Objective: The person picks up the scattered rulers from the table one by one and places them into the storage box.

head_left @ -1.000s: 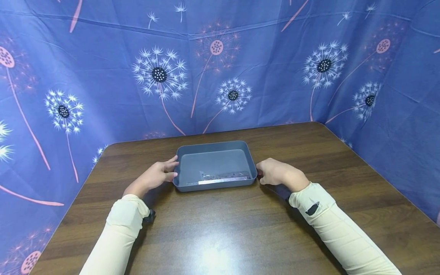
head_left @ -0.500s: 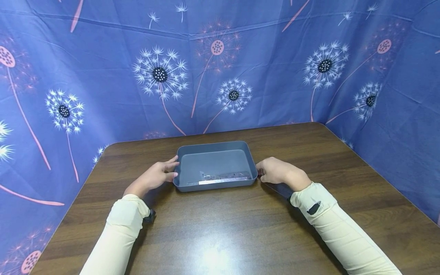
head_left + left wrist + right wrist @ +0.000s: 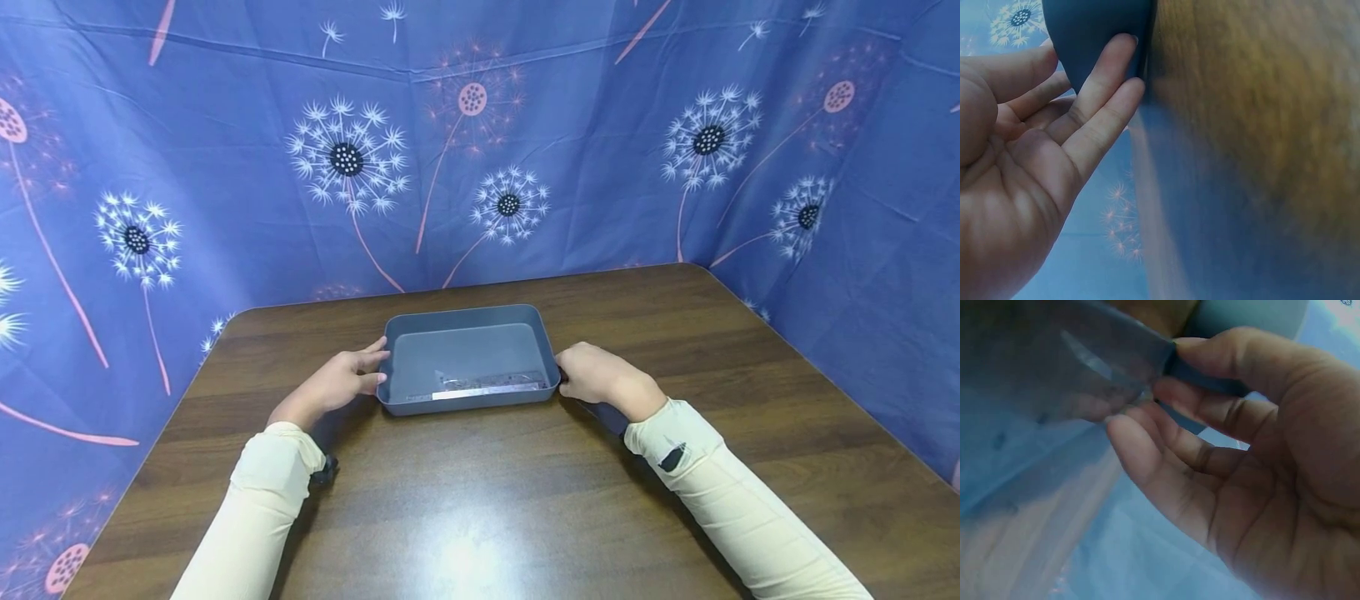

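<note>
A shallow grey rectangular tray [image 3: 465, 350] lies on the table in the head view. Along its near side inside is a clear-wrapped item [image 3: 491, 386] with a bright silver strip; its kind is unclear. My left hand [image 3: 341, 383] touches the tray's left wall with nearly straight fingers, which the left wrist view confirms on the dark wall [image 3: 1094, 31]. At the tray's right near corner, my right hand [image 3: 603, 379] pinches the corner of a dark, glossy flat thing [image 3: 1110, 340] between thumb and fingers. Most of that thing is hidden beneath the hand in the head view.
The brown wooden table [image 3: 420, 508] extends around the tray, with a bright light reflection near its front. A blue cloth [image 3: 600, 167] printed with dandelions hangs behind the table and along its sides.
My right hand shifts slightly left against the tray's corner, and the dark reddish bit that showed at its fingertips is now hidden. Left hand and tray keep their places.
</note>
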The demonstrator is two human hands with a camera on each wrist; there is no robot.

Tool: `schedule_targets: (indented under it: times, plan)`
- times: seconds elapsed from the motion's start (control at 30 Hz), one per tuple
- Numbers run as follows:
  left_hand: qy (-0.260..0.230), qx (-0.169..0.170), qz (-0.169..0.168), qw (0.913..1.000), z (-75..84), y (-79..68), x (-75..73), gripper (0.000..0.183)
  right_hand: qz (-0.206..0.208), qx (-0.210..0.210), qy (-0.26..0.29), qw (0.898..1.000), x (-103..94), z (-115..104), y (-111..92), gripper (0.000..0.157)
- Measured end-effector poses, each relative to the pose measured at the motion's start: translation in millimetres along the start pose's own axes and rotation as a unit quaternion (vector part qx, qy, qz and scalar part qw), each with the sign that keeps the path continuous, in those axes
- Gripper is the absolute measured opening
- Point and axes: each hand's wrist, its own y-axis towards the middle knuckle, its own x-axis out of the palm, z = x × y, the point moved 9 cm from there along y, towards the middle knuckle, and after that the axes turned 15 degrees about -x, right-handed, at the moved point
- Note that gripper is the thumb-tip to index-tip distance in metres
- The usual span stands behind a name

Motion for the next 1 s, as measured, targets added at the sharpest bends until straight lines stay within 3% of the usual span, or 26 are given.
schedule_targets:
  times: [0.27,0.43,0.53,0.63,0.77,0.83,1.0]
  plan:
    - [-0.005,0.008,0.0,1.0,-1.5,-1.2,0.7,0.053,-0.002,0.019,0.012,1.0,3.8,7.2,1.8,0.018]
    - [-0.001,0.006,0.001,1.0,-2.5,-1.0,1.2,0.053,-0.008,0.019,0.052,0.998,4.0,10.3,-2.5,0.009]
    - [0.0,0.008,0.0,1.0,-1.6,-1.4,0.4,0.053,-0.029,0.038,0.077,0.996,6.8,13.0,-4.6,0.014]
    - [-0.004,0.013,-0.003,0.9999,0.2,-1.9,0.1,0.053,-0.044,0.072,0.138,0.987,13.8,14.1,-6.0,0.024]
    - [-0.001,0.02,-0.003,0.9998,2.6,-1.8,-0.5,0.053,-0.045,0.119,0.198,0.972,20.8,12.2,-7.0,0.024]
    - [-0.002,0.019,-0.004,0.9998,3.2,-1.6,-1.1,0.053,-0.042,0.133,0.191,0.972,20.3,10.7,-6.7,0.023]
    - [0.001,0.009,-0.004,0.9999,2.0,-2.4,-2.0,0.054,-0.042,0.119,0.164,0.978,19.4,7.5,-3.6,0.022]
